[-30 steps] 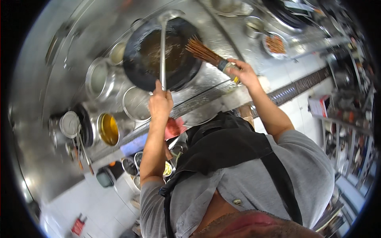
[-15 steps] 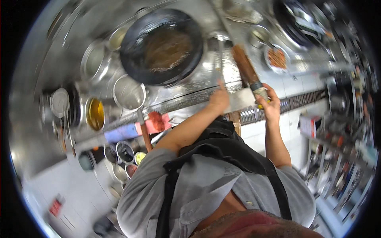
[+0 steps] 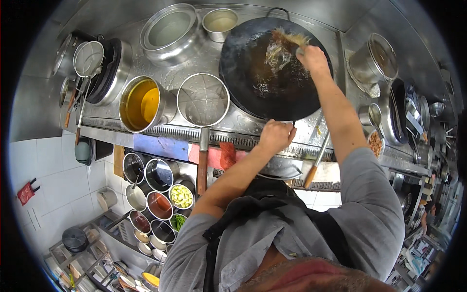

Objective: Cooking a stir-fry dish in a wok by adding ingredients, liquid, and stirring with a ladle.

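A large black wok [image 3: 248,92] sits on the steel stove top, with dark, moving water in its bottom. My right hand [image 3: 313,59] reaches over its far right side and is closed on a wok brush [image 3: 287,38]. The brush's brown bristles press against the wok's inner wall, and its handle is mostly hidden in the hand. At the near rim my left hand [image 3: 277,138] is closed round the wok's handle, which its fingers largely cover. To the right of that hand lies a long utensil with a wooden handle [image 3: 311,175].
A wire strainer [image 3: 203,100] rests left of the wok, beside a pot of yellow oil [image 3: 127,109]. Behind are a wide steel pot [image 3: 168,53] and a smaller one [image 3: 220,34]. Several ingredient tubs [image 3: 160,204] stand lower left. A deep pot [image 3: 369,61] is at right.
The view has swung right. My right hand has carried the wok brush from beside the stove into the wok. My left hand has moved to the wok's near handle and closed on it.
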`<state>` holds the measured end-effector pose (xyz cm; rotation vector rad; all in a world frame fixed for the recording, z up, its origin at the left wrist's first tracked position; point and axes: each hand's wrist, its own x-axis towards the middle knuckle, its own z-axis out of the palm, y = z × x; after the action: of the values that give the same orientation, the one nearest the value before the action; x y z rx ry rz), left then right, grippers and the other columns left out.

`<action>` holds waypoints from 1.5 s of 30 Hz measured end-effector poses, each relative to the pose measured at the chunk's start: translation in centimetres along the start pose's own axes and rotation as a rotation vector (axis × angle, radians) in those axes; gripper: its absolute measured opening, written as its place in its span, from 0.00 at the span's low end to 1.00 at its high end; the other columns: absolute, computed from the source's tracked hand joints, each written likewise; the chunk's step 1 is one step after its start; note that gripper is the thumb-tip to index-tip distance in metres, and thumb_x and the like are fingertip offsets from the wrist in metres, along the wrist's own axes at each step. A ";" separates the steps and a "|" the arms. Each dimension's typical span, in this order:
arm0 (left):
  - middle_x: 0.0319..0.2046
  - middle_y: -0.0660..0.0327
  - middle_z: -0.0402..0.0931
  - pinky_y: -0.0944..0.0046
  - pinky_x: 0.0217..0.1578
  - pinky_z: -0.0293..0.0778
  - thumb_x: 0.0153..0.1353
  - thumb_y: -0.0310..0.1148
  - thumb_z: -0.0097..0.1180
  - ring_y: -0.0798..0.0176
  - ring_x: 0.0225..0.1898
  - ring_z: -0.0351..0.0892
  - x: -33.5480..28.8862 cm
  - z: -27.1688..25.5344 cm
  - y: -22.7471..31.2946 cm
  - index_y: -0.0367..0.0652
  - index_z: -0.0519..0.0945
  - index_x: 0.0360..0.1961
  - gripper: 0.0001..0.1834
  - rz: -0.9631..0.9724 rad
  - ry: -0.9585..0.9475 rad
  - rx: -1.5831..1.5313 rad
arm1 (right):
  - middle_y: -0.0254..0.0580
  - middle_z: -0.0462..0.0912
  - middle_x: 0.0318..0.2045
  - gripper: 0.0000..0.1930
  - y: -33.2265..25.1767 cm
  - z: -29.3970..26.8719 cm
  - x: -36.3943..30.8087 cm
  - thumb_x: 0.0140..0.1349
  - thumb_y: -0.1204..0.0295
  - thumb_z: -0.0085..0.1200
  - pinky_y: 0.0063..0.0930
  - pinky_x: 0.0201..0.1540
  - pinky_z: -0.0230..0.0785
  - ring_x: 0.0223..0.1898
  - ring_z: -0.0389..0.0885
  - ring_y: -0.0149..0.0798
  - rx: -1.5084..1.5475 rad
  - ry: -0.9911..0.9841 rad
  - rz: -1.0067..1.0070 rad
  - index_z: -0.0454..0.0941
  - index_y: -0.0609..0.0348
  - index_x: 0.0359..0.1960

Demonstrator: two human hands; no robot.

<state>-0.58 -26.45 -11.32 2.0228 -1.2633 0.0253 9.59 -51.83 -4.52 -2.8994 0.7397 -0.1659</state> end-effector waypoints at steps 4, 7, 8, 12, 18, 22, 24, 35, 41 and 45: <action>0.14 0.58 0.75 0.58 0.27 0.69 0.54 0.36 0.59 0.57 0.20 0.77 -0.9 -2.0 -2.6 0.43 0.75 0.16 0.13 0.035 0.032 -0.081 | 0.52 0.81 0.45 0.25 -5.8 1.5 -0.4 0.50 0.58 0.63 0.37 0.54 0.70 0.48 0.80 0.51 0.488 -0.085 0.097 0.80 0.47 0.51; 0.14 0.59 0.75 0.59 0.27 0.69 0.54 0.36 0.59 0.57 0.20 0.77 -0.5 -2.9 -3.9 0.43 0.75 0.16 0.13 0.076 -0.032 -0.100 | 0.53 0.81 0.44 0.25 -5.9 0.8 -3.4 0.48 0.58 0.64 0.34 0.51 0.71 0.46 0.81 0.50 0.466 -0.257 -0.157 0.80 0.50 0.50; 0.14 0.59 0.75 0.59 0.27 0.69 0.53 0.36 0.59 0.58 0.20 0.77 -0.5 -3.0 -4.1 0.43 0.75 0.15 0.13 0.059 -0.034 -0.077 | 0.53 0.82 0.43 0.24 -5.1 0.1 -4.7 0.49 0.59 0.64 0.33 0.51 0.71 0.45 0.81 0.51 0.430 -0.348 -0.259 0.80 0.52 0.49; 0.13 0.60 0.74 0.59 0.28 0.69 0.52 0.36 0.59 0.58 0.19 0.76 -1.0 -3.3 -4.2 0.44 0.74 0.14 0.14 0.017 -0.039 -0.073 | 0.51 0.83 0.36 0.19 1.2 -4.4 -6.3 0.49 0.62 0.60 0.39 0.50 0.73 0.40 0.82 0.52 0.044 -0.409 -0.298 0.83 0.51 0.44; 0.13 0.59 0.75 0.58 0.30 0.70 0.52 0.35 0.58 0.58 0.18 0.77 -0.3 -2.6 -3.5 0.44 0.75 0.14 0.13 0.023 -0.059 -0.149 | 0.48 0.82 0.43 0.19 -3.1 -1.8 3.2 0.54 0.61 0.57 0.38 0.56 0.69 0.48 0.79 0.48 -0.036 0.024 0.061 0.81 0.47 0.48; 0.13 0.58 0.75 0.58 0.28 0.69 0.51 0.35 0.59 0.57 0.18 0.77 -0.2 -2.6 -3.3 0.44 0.75 0.14 0.13 0.019 -0.044 -0.106 | 0.50 0.83 0.38 0.21 -5.5 1.1 -1.1 0.51 0.59 0.60 0.37 0.53 0.72 0.42 0.82 0.51 0.247 -0.201 -0.039 0.82 0.47 0.47; 0.12 0.58 0.74 0.57 0.26 0.70 0.50 0.36 0.61 0.56 0.17 0.76 -0.3 -2.4 -3.6 0.44 0.75 0.13 0.14 -0.014 -0.047 -0.064 | 0.53 0.83 0.37 0.21 -4.4 2.1 -5.9 0.51 0.58 0.60 0.38 0.52 0.71 0.43 0.81 0.53 0.343 -0.271 -0.183 0.82 0.49 0.47; 0.13 0.58 0.75 0.57 0.27 0.70 0.51 0.36 0.58 0.57 0.17 0.76 0.1 -1.7 -2.9 0.43 0.76 0.13 0.13 0.015 -0.018 -0.040 | 0.50 0.83 0.35 0.12 1.9 0.2 1.5 0.57 0.63 0.53 0.44 0.45 0.75 0.39 0.82 0.52 -0.187 -0.035 -0.003 0.80 0.52 0.40; 0.12 0.59 0.73 0.57 0.25 0.69 0.48 0.36 0.62 0.56 0.17 0.75 -0.7 -2.4 -3.7 0.44 0.76 0.14 0.12 0.002 0.016 -0.028 | 0.54 0.82 0.40 0.21 -2.3 3.1 -7.1 0.54 0.63 0.60 0.40 0.51 0.72 0.43 0.79 0.55 0.381 -0.210 -0.333 0.79 0.51 0.50; 0.13 0.58 0.73 0.57 0.27 0.69 0.49 0.36 0.62 0.56 0.19 0.75 -1.1 -2.7 -3.7 0.44 0.75 0.14 0.13 -0.008 0.058 -0.069 | 0.49 0.83 0.38 0.16 4.0 -2.6 -6.3 0.49 0.63 0.60 0.38 0.50 0.73 0.41 0.82 0.52 -0.005 -0.299 -0.269 0.83 0.48 0.42</action>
<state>2.70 -23.15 -11.86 1.9550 -1.2039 0.0356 1.88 -52.56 -3.10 -2.9212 0.3017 0.2376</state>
